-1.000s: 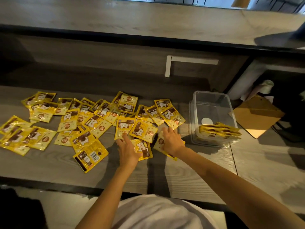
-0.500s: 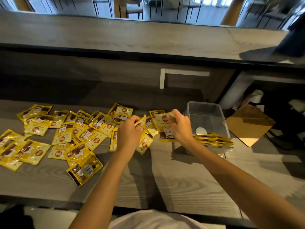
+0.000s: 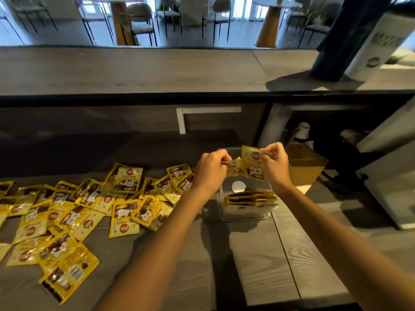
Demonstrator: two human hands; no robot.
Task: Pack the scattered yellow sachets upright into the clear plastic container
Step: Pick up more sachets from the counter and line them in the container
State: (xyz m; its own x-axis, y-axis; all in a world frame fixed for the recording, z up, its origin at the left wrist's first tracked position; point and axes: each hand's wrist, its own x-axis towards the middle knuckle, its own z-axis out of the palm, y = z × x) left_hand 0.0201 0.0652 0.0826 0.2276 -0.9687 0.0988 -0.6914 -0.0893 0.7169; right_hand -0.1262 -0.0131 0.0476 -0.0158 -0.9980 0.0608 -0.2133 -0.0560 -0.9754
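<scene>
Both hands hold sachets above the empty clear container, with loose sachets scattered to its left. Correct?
No: the container is not empty; the head view shows a batch of sachets at its near end. The left hand and right hand hold sachets above it, loose sachets to its left.

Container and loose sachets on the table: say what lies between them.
Head view: a narrow bare strip of table, with the left forearm stretched above it; nothing else.
</scene>
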